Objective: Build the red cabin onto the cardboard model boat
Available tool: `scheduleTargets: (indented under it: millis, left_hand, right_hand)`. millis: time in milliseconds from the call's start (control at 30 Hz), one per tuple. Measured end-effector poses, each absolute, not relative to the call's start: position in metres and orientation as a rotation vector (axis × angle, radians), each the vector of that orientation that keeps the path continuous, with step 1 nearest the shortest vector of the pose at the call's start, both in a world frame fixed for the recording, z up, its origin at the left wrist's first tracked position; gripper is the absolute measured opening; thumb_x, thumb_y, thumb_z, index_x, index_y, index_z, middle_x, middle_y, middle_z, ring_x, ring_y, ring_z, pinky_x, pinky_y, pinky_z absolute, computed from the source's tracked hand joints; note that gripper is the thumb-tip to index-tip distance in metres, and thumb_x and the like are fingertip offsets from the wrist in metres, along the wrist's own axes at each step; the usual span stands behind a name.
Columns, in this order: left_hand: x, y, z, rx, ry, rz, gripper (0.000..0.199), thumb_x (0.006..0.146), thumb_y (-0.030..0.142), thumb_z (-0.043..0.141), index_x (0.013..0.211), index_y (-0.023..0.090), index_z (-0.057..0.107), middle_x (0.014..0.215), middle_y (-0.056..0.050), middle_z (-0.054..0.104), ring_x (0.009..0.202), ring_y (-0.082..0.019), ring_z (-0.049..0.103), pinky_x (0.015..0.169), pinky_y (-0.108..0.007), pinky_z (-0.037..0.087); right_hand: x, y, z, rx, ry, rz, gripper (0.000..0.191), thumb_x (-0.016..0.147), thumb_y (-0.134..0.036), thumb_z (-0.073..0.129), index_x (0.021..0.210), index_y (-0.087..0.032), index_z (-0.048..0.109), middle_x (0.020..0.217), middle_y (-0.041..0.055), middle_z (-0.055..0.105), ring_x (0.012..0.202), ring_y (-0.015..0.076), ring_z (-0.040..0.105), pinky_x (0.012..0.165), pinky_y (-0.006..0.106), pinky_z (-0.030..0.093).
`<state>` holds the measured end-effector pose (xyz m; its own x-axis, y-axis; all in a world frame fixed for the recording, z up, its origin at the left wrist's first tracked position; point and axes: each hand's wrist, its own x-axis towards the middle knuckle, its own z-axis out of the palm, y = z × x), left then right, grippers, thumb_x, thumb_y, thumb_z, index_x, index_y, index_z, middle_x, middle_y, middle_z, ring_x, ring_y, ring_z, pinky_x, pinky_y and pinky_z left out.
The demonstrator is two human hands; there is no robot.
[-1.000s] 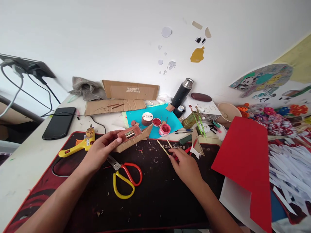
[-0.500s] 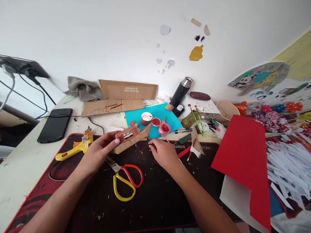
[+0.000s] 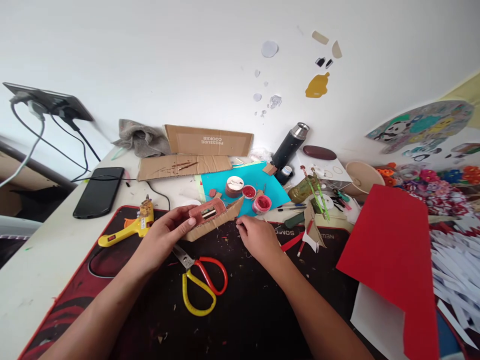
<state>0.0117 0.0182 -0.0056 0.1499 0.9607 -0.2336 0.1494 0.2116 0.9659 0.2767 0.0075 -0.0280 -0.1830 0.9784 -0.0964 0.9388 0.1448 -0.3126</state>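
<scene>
My left hand (image 3: pixel 170 232) grips a small cardboard boat (image 3: pixel 215 220) by its left end, thumb on the near side. Its sides are bare brown corrugated card, and a reddish-brown painted piece with a rectangular opening sits on top. The boat's pointed end rises toward the right. Just right of that end, my right hand (image 3: pixel 258 237) has thumb and forefinger pinched together; whatever they hold is too small to make out. Below the boat lie scissors (image 3: pixel 202 282) with one red and one yellow handle, blades partly under my left hand.
A yellow glue gun (image 3: pixel 129 230) and a black phone (image 3: pixel 98 192) lie at left. Behind are paint pots (image 3: pixel 261 204) on turquoise paper (image 3: pixel 210 177), a dark flask (image 3: pixel 290 145) and cardboard strips (image 3: pixel 210 141). Folded red card (image 3: pixel 390 245) and white paper strips (image 3: pixel 455 270) occupy the right.
The whole view has shifted, so everything appears slightly farther right. Both hands keep nearly the same pose, with the boat still in my left hand.
</scene>
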Motion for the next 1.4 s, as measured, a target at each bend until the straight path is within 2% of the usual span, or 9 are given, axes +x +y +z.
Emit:
scheduleTargets:
  millis: [133,333,533,700,867,1033,1200,1400]
  left_hand:
    - [0.014,0.019,-0.001,1.228,1.312,0.843,0.074,0.078,0.080,0.079,0.123,0.022,0.079,0.125,-0.012,0.084,0.121,-0.042,0.076,0.106,-0.050,0.060]
    - [0.011,0.021,-0.006,1.254,1.344,0.804,0.074,0.079,0.078,0.080,0.128,0.023,0.077,0.129,-0.012,0.084,0.123,-0.041,0.075,0.105,-0.049,0.061]
    - [0.010,0.020,-0.013,1.352,1.389,0.781,0.076,0.081,0.078,0.078,0.134,0.023,0.075,0.133,-0.011,0.083,0.126,-0.041,0.074,0.107,-0.048,0.060]
    - [0.010,0.020,-0.012,1.428,1.404,0.763,0.076,0.082,0.081,0.074,0.132,0.023,0.075,0.127,-0.011,0.084,0.121,-0.040,0.077,0.108,-0.047,0.059]
    - [0.010,0.020,-0.014,1.427,1.393,0.760,0.077,0.083,0.079,0.074,0.135,0.022,0.074,0.131,-0.011,0.083,0.123,-0.040,0.076,0.108,-0.050,0.060]
    - [0.010,0.019,-0.015,1.414,1.386,0.788,0.073,0.083,0.076,0.076,0.133,0.023,0.076,0.132,-0.010,0.083,0.124,-0.039,0.076,0.104,-0.047,0.062]
    - [0.010,0.019,-0.014,1.433,1.381,0.785,0.075,0.083,0.078,0.075,0.134,0.022,0.075,0.128,-0.011,0.084,0.119,-0.039,0.078,0.104,-0.049,0.063]
    - [0.010,0.020,-0.020,1.425,1.355,0.781,0.078,0.084,0.077,0.075,0.137,0.021,0.072,0.133,-0.012,0.082,0.121,-0.038,0.077,0.108,-0.051,0.060]
  right_hand:
    - [0.277,0.009,-0.032,-1.898,-2.226,0.482,0.016,0.107,-0.020,0.063,0.113,-0.024,0.078,0.110,0.0068,0.086,0.094,0.0259,0.081,0.074,0.030,0.050]
    - [0.281,-0.002,-0.038,-1.806,-1.998,0.579,0.014,0.105,-0.024,0.065,0.107,-0.024,0.079,0.086,0.0034,0.082,0.082,0.0240,0.078,0.071,0.030,0.049]
    - [0.279,-0.020,-0.039,-1.793,-1.941,0.709,0.012,0.102,-0.023,0.068,0.103,-0.026,0.080,0.080,0.0000,0.081,0.074,0.0215,0.076,0.070,0.030,0.048]
    - [0.274,-0.024,-0.040,-1.849,-2.065,0.603,0.014,0.104,-0.022,0.066,0.108,-0.025,0.080,0.083,0.0015,0.082,0.081,0.0228,0.079,0.071,0.030,0.046]
    - [0.271,-0.025,-0.040,-1.874,-2.115,0.553,0.012,0.106,-0.025,0.068,0.107,-0.024,0.079,0.087,0.0021,0.084,0.084,0.0229,0.080,0.071,0.030,0.044]
    - [0.270,-0.027,-0.040,-1.864,-2.146,0.543,0.010,0.106,-0.025,0.068,0.107,-0.024,0.078,0.097,0.0026,0.086,0.089,0.0234,0.081,0.072,0.031,0.045]
    - [0.271,-0.029,-0.040,-1.827,-2.161,0.552,0.010,0.106,-0.022,0.067,0.109,-0.024,0.077,0.107,0.0031,0.087,0.096,0.0240,0.082,0.075,0.031,0.046]
    - [0.267,-0.022,-0.040,-1.899,-2.184,0.508,0.010,0.107,-0.026,0.068,0.107,-0.023,0.078,0.098,0.0026,0.087,0.091,0.0249,0.082,0.070,0.033,0.043]
